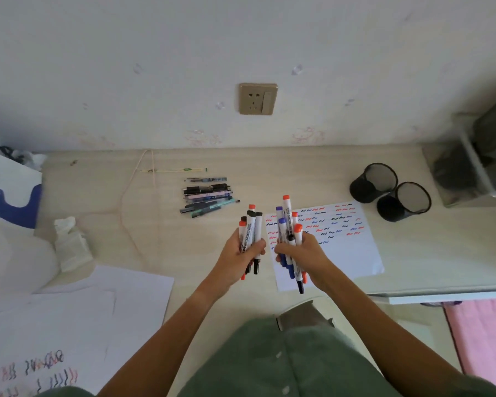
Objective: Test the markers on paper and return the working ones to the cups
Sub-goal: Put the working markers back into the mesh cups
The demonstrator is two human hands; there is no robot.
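My left hand [242, 253] grips a marker bundle [251, 233]; right hand [304, 257] grips another bunch [289, 224]. 2 cups [390, 191] at 2 o'clock.

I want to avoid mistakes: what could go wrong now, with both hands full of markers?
1. Each hand, left hand and right hand, grips a loose bundle of markers; one might slip out.
2. The two mesh cups stand close together, tilted; dropping a whole bundle in could perhaps tip one.

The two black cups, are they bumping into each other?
Cannot tell. In the head view the far mesh cup and the near mesh cup overlap, so any gap between them is hidden.
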